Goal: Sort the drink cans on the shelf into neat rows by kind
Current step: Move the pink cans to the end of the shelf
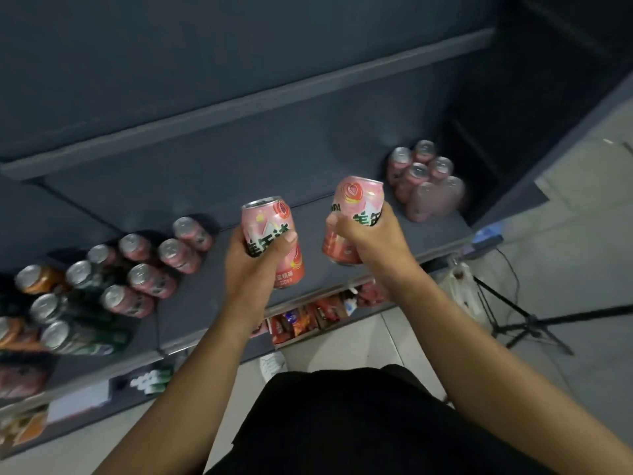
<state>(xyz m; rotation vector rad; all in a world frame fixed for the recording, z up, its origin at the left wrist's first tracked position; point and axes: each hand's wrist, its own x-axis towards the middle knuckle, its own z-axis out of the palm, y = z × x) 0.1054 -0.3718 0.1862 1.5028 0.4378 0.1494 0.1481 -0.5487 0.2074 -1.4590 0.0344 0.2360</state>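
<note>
left hand [253,265] holds pink can [267,221], right hand [370,241] holds second can [359,197]; a hasty placing may topple pink group [416,173] at 2 o'clock.

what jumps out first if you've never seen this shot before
The eye lands mid-frame, where the left hand grips the left pink can and the right hand grips the right pink can over the shelf. Next come a tidy pink cluster at the shelf's right end and a mixed crowd of pink, green and orange cans at its left.
</note>
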